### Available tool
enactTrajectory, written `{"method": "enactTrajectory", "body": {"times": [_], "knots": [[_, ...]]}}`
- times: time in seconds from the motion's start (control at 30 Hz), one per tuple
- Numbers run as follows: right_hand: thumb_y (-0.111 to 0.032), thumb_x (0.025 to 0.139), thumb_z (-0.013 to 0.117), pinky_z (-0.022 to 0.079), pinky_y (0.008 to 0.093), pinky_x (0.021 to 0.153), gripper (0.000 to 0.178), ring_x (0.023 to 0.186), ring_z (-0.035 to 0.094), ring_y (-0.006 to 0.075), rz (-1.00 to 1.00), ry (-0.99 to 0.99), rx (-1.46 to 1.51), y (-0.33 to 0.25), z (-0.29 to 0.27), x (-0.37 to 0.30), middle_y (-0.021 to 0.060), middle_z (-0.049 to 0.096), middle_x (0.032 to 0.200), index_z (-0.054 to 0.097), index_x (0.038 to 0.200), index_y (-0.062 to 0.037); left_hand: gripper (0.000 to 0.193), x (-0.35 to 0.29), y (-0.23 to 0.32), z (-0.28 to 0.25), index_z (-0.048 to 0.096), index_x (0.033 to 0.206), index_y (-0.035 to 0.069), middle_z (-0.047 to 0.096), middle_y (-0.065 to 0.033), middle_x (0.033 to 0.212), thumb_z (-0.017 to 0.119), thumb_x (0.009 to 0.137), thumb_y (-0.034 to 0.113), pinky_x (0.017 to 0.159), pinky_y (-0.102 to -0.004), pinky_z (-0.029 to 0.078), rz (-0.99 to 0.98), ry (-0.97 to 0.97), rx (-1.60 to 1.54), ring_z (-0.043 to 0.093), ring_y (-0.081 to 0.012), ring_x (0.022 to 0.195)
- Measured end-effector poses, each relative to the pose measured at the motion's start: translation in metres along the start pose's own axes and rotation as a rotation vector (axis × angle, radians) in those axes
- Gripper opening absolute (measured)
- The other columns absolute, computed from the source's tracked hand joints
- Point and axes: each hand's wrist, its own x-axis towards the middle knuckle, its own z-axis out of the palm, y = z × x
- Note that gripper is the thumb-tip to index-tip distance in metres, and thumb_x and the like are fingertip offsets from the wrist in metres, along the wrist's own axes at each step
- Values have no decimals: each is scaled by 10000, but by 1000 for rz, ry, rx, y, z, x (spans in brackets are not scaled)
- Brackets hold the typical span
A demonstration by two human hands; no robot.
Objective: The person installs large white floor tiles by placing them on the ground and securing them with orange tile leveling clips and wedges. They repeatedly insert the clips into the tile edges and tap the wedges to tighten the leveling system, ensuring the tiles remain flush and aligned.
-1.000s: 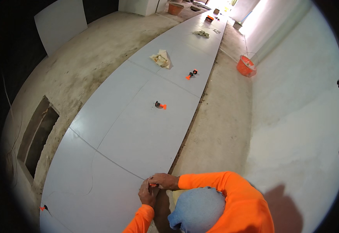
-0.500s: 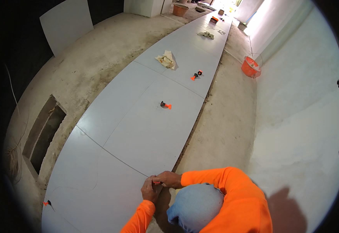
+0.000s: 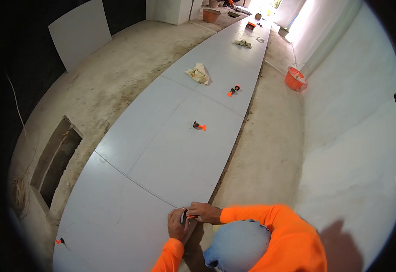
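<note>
My left hand (image 3: 177,224) and right hand (image 3: 204,212) meet at the right edge of the large grey tiles (image 3: 161,149), where a cross joint ends. Between them is a small tile leveler (image 3: 183,216), black with an orange part, partly hidden by the fingers. The fingers of my left hand curl around its black part. My right hand is pinched at its orange part, coming in from the right. Other orange-and-black tile levelers stand along the joints, one in the middle (image 3: 199,126), one farther off (image 3: 233,90) and one at the left edge (image 3: 60,241).
A crumpled paper (image 3: 198,74) and a cloth (image 3: 242,44) lie on the tiles. Right of the strip stands an orange bucket (image 3: 296,80) near the white wall (image 3: 343,136). At left a rectangular pit (image 3: 56,161) opens in the concrete. My knee (image 3: 238,245) is close to my hands.
The view has shifted slightly, so the scene sits a little farther right and lower. The leveler's black part now shows between my hands, which stay at the same joint.
</note>
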Motion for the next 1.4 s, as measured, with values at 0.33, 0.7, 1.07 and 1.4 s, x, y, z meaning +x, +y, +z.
{"method": "enactTrajectory", "body": {"times": [0.33, 0.7, 1.07, 1.4], "knots": [[-1, 777, 726, 505, 457, 881, 338, 993, 587, 373, -43, -23, 25, 6, 1, -2, 151, 632, 1059, 631, 1100, -33, 403, -3, -5, 4, 751, 1106, 108, 736, -70, 1151, 897, 730, 93, 989, -442, 519, 43, 96, -16, 641, -319, 1119], [22, 770, 754, 515, 406, 878, 408, 1038, 620, 316, 6, 300, 8, 15, 34, -15, 101, 659, 1061, 666, 1160, -57, 308, 0, 23, 10, 705, 930, 99, 687, -78, 947, 927, 733, 183, 862, -431, 499, -19, 137, -56, 629, -300, 928], [-184, 803, 822, 463, 432, 947, 361, 1062, 560, 297, 0, 132, -280, 8, 6, -9, 76, 595, 1076, 671, 1118, -95, 292, 4, 20, 10, 666, 842, 119, 682, -52, 870, 915, 725, 217, 788, -421, 506, -2, 103, 57, 628, -293, 851], [-228, 792, 823, 452, 442, 891, 382, 1025, 558, 323, -114, 70, -204, 13, 2, -1, 100, 573, 1048, 628, 1086, -80, 223, 13, 9, 3, 689, 887, 82, 681, -81, 829, 865, 801, 189, 744, -432, 507, 123, -13, 36, 622, -323, 807]]}}
